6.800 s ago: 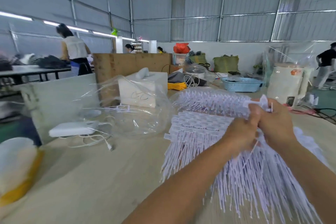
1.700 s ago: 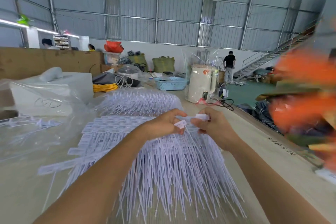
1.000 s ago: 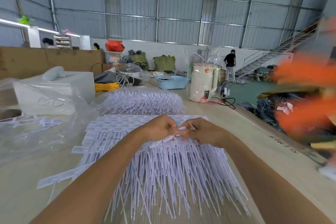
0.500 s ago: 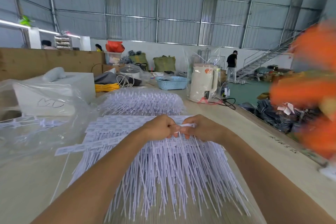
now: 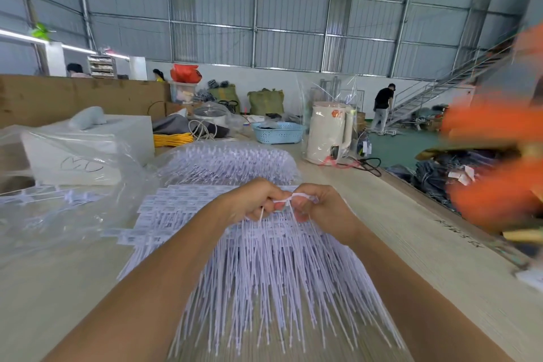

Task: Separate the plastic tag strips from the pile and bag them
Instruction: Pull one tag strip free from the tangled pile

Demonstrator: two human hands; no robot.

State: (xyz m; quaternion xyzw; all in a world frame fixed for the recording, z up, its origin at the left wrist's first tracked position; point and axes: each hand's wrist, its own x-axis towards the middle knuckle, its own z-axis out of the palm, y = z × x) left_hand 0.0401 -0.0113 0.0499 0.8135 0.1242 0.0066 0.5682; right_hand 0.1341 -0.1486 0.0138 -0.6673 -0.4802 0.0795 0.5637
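Item: plastic tag strip [image 5: 289,199], pinched at its head between left hand [image 5: 258,200] and right hand [image 5: 316,204], lying crosswise over the pile [image 5: 273,270] mid-worktop [image 5: 396,232]. Clear bag [image 5: 58,209] lies toward the left edge, nearer the left hand.

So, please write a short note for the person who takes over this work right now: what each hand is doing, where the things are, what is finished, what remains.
Left hand and right hand: both pinch one white tag strip between them, above the pile of tag strips.
The pile lies on the table, thin tails toward you.
A clear plastic bag lies at left, a few strips inside.
A bagged bundle sits behind the pile.
Left: separate most of the pile and bag it.
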